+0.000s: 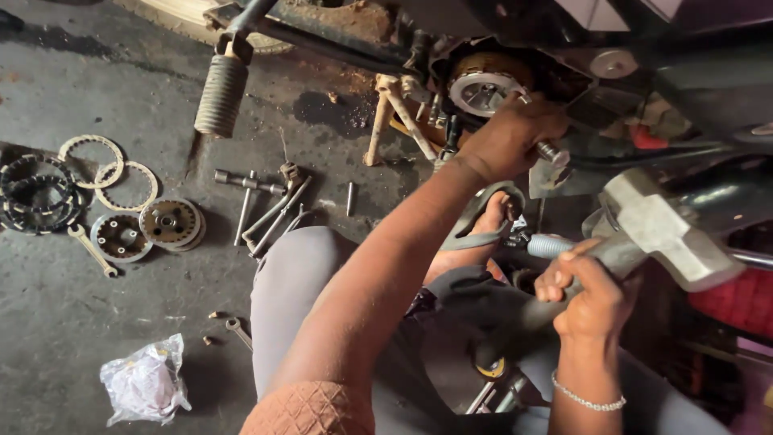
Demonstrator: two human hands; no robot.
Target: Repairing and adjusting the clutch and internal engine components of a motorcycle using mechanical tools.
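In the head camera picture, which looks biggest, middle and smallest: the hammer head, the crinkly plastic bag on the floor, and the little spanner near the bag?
1. Hammer head, though it sits closest to the camera, so it may only look biggest.
2. Plastic bag, nearly the same in the picture.
3. Little spanner, clearly smallest.

Stained concrete floor (72,322) — clutch plates (90,153), spanners (93,251), crumpled plastic bag (145,383).
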